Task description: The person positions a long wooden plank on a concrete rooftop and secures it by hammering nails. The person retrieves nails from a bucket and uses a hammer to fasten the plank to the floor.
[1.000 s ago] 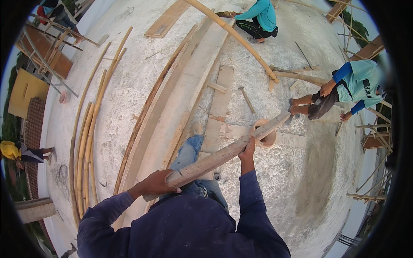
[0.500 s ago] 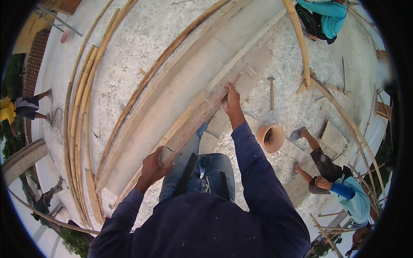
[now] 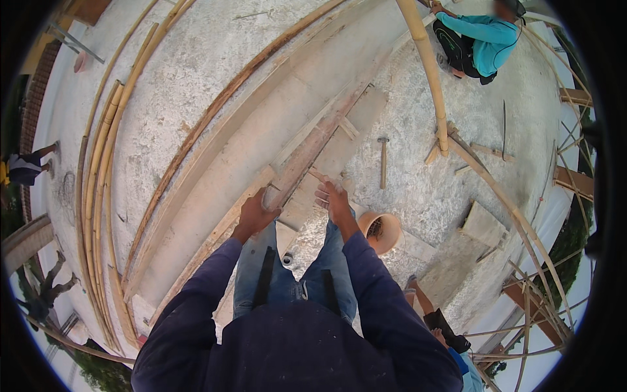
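A long reddish-brown wooden plank (image 3: 307,160) slants away from me toward the far right, along a pale board form. My left hand (image 3: 258,213) is closed round its near end. Off the plank's right side, my right hand (image 3: 335,201) has its fingers spread, near a short wooden crosspiece (image 3: 318,175); no object shows in its grip. Another short crosspiece (image 3: 349,128) lies farther along the plank's right edge. Beneath my left wrist runs a pale timber (image 3: 225,228).
Right of my right hand stands an orange bucket (image 3: 392,234) with dark contents. A hammer (image 3: 383,163) lies beyond it. Bamboo poles (image 3: 104,150) line the left; a bamboo post (image 3: 428,72) rises ahead. One co-worker (image 3: 490,46) crouches far right, another (image 3: 444,330) is lower right.
The plank has slid away from me, toward the far right. My left hand has moved with its near end. My right hand has let go and come back nearer. The lower-right co-worker has shifted nearer the bottom edge.
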Demonstrator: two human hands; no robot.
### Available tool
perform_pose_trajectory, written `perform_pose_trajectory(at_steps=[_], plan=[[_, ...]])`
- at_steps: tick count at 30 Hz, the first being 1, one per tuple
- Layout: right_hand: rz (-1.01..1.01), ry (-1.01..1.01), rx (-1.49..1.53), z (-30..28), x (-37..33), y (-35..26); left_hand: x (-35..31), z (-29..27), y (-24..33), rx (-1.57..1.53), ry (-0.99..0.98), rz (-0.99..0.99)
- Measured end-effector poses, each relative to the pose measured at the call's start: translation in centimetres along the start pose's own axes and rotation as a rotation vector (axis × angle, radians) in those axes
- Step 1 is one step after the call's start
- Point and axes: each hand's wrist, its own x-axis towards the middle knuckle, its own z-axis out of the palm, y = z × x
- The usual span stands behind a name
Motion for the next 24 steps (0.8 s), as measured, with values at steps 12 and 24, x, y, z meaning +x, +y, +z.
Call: perform_pose_trajectory(at_steps=[12,24], plan=[[-0.125,-0.492,0.472,-3.8,14.1,-11.1,-2.5,3.6,5.0,-1.35,-0.799,-0.303],[-0.48,0.2,0.129,-1.1,25.4,-15.5,9.1,5.5,1.3,-0.17,-0.285,0.021]])
